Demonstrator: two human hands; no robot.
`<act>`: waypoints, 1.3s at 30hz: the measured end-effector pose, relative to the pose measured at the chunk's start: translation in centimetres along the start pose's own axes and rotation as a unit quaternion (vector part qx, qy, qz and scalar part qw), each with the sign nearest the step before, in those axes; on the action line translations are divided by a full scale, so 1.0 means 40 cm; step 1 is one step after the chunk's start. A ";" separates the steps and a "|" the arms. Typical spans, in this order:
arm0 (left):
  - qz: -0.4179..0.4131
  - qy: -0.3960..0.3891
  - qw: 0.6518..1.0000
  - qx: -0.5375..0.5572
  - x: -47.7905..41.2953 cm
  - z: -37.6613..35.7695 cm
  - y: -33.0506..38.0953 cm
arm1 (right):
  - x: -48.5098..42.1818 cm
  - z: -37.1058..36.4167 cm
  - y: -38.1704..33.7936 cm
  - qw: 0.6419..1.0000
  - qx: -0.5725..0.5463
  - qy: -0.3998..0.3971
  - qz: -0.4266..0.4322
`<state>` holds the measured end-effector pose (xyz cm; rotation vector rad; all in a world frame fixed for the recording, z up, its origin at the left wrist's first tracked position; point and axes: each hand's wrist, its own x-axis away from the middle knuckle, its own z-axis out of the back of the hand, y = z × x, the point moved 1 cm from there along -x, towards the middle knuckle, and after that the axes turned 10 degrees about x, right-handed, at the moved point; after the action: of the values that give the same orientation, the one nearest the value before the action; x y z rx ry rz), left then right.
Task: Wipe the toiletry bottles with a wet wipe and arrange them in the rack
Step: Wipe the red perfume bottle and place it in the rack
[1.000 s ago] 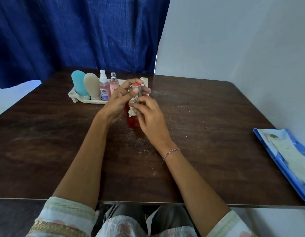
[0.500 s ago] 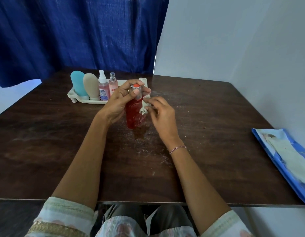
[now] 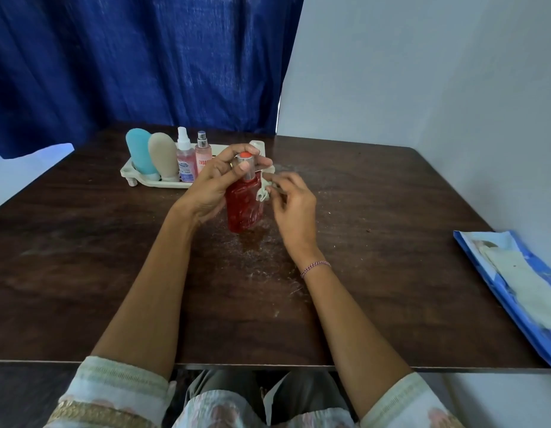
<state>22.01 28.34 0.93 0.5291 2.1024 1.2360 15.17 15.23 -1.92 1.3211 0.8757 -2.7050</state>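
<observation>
Left hand (image 3: pixel 210 186) fingers clamp the red bottle's (image 3: pixel 244 208) neck upright, while right hand (image 3: pixel 294 208) fingers pinch a crumpled wipe (image 3: pixel 263 194) against its side.

soft, cool, rather dim light fills the scene evenly, with no hard shadows; the arms throw only faint dark smudges on the table (image 3: pixel 391 211). a pale sheen lies along the table's far edge, and the scuffs in its middle catch the light. the red bottle (image 3: pixel 244 208) casts a reddish glow on the wood just below it. the right hand (image 3: pixel 294 211) has motion-smeared fingers, and the wipe (image 3: pixel 263 194) it pinches is soft too; the left hand (image 3: pixel 212 186) looks sharper. wide-angle bending curves the table edges and stretches the blue packet (image 3: pixel 515 288) at the right border.
</observation>
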 end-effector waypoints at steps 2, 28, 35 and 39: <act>0.003 -0.009 1.000 0.014 0.000 -0.003 0.000 | 0.003 0.000 -0.011 1.000 -0.004 0.011 0.022; -0.004 -0.005 1.000 0.022 -0.003 -0.002 -0.012 | 0.002 -0.003 -0.051 0.986 -0.152 0.049 -0.052; 0.016 0.031 0.998 0.048 -0.010 -0.012 -0.008 | -0.052 0.000 -0.068 0.990 -0.109 0.091 -0.025; -0.001 0.023 1.000 0.020 -0.010 -0.009 0.003 | -0.016 -0.015 -0.034 0.995 -0.080 0.040 -0.051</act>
<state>22.03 27.94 1.28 0.5201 2.1697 1.2173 15.68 16.50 -1.09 1.3964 1.1717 -2.6036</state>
